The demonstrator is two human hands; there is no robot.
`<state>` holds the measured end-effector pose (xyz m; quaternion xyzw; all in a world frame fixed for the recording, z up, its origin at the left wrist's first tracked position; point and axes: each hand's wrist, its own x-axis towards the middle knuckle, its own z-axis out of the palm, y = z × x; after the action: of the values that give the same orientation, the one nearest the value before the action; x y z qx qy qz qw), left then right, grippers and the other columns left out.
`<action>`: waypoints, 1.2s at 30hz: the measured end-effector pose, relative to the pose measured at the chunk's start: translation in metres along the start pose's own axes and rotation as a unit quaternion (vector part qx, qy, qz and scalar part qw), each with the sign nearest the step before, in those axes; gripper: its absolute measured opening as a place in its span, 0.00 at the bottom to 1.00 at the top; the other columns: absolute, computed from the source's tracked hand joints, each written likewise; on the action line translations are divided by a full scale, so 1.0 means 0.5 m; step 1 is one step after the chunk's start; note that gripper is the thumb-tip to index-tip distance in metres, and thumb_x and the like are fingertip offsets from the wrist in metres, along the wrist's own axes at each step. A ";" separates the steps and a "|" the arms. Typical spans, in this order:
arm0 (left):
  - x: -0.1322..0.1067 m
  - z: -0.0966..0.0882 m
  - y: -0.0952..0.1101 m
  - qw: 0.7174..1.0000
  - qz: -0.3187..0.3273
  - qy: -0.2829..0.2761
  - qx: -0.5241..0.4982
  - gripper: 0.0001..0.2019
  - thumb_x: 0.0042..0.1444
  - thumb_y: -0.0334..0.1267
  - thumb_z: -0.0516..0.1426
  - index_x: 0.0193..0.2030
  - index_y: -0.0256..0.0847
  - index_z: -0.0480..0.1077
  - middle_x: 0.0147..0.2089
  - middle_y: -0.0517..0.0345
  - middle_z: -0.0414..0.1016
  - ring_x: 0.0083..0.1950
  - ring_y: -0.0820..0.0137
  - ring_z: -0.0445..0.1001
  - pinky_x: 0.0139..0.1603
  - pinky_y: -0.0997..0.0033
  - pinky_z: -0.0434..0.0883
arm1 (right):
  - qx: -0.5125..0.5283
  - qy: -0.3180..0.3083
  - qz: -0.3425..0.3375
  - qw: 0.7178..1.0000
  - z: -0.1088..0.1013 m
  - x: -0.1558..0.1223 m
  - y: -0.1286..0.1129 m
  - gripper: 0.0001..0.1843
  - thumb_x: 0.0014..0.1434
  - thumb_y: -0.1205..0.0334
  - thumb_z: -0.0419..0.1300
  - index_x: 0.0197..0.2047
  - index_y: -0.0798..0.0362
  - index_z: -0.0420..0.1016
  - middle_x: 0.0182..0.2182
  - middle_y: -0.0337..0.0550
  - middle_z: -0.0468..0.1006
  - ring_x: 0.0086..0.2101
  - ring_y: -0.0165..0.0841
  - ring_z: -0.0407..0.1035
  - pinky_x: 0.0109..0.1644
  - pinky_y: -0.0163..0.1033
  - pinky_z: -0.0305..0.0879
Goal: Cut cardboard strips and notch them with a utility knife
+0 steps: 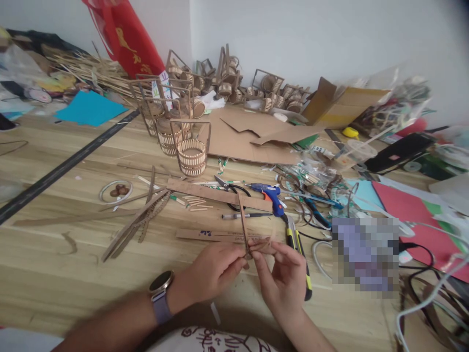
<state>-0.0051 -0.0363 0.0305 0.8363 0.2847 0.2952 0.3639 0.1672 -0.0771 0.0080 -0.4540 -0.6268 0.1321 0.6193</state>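
My left hand [211,272], with a watch on its wrist, and my right hand [284,278] meet low in the middle of the view. Both pinch a thin brown cardboard strip [243,221] that stands upright from the fingers, with a short piece bent off to the right. The fingers of both hands are closed on it. Just behind lie a long flat cardboard strip [216,235] and a yellow-black utility knife [297,244] on the wooden table [73,274].
A blue glue gun [270,194], scissors [229,187] and a pen lie mid-table. Small woven baskets [191,156] stand behind, with more against the wall. Cardboard sheets [252,137], brown strips [137,222], coloured paper and cables [432,293] crowd the right side.
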 end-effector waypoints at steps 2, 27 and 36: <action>0.004 -0.003 0.004 0.998 -0.035 -0.010 -0.046 0.24 0.72 0.52 0.43 0.37 0.38 0.70 0.34 0.54 0.75 0.36 0.68 0.72 0.37 0.72 0.65 | -0.019 -0.019 -0.021 0.999 0.000 0.006 -0.006 0.23 0.59 0.75 0.62 0.53 0.43 0.68 0.36 0.38 0.84 0.37 0.36 0.80 0.43 0.46 0.75; 0.005 -0.007 0.015 0.996 -0.063 -0.008 -0.057 0.13 0.67 0.35 0.47 0.33 0.40 0.68 0.32 0.57 0.75 0.35 0.69 0.73 0.37 0.74 0.66 | 0.025 -0.007 0.027 0.999 0.008 0.001 -0.021 0.15 0.63 0.69 0.62 0.50 0.45 0.67 0.37 0.40 0.82 0.37 0.34 0.79 0.42 0.43 0.77; 0.008 -0.005 0.016 0.991 -0.096 0.001 -0.097 0.12 0.68 0.38 0.48 0.35 0.41 0.68 0.32 0.58 0.74 0.33 0.70 0.72 0.35 0.74 0.66 | -0.149 -0.065 -0.069 0.984 -0.004 0.021 -0.013 0.26 0.63 0.69 0.60 0.62 0.43 0.64 0.41 0.44 0.84 0.39 0.39 0.81 0.43 0.46 0.79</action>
<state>-0.0021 -0.0368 0.0394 0.7654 0.3341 0.2856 0.4700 0.1683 -0.0742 0.0201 -0.4878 -0.7078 0.0234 0.5104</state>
